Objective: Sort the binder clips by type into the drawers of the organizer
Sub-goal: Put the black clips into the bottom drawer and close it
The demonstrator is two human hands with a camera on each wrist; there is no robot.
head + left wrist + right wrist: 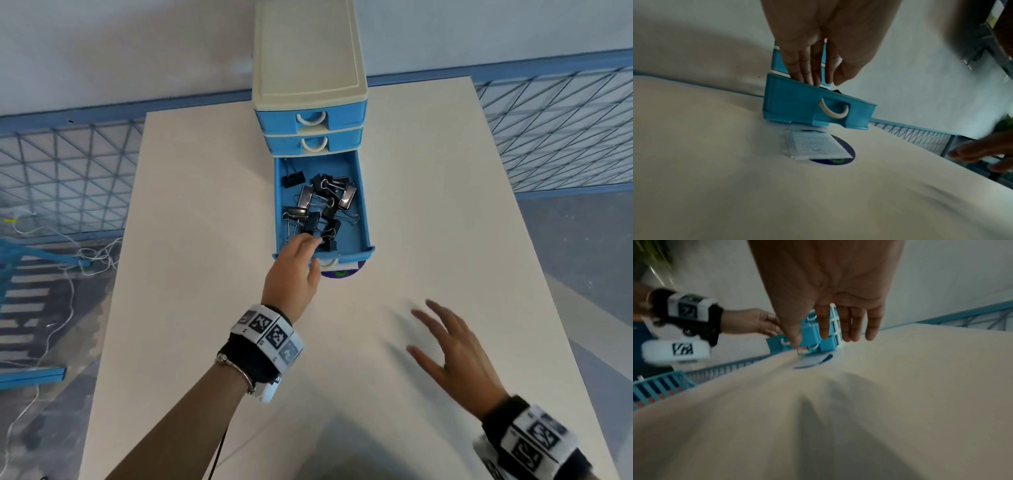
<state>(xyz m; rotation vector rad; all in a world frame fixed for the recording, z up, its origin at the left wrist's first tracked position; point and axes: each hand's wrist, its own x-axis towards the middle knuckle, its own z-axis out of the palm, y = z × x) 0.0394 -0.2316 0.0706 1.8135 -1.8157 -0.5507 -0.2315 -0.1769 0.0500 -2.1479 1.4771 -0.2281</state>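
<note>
A cream and blue organizer (pixel 308 68) stands at the table's far edge with its two upper drawers closed. Its bottom drawer (pixel 360 212) is pulled out and holds several black binder clips (pixel 322 202). My left hand (pixel 310 253) reaches over the drawer's front wall (pixel 793 104), its straight fingers (pixel 807 71) touching the rim near the closest clips and holding nothing. My right hand (pixel 428 329) hovers over the table with fingers spread and empty, to the right and nearer me; the right wrist view blurs it (pixel 838 324).
A printed paper slip on a dark round sticker (pixel 818 146) lies on the white table (pixel 205 240) under the open drawer's front. Blue wire fencing (pixel 68 171) runs along the left and right of the table, with cables on the floor at the left.
</note>
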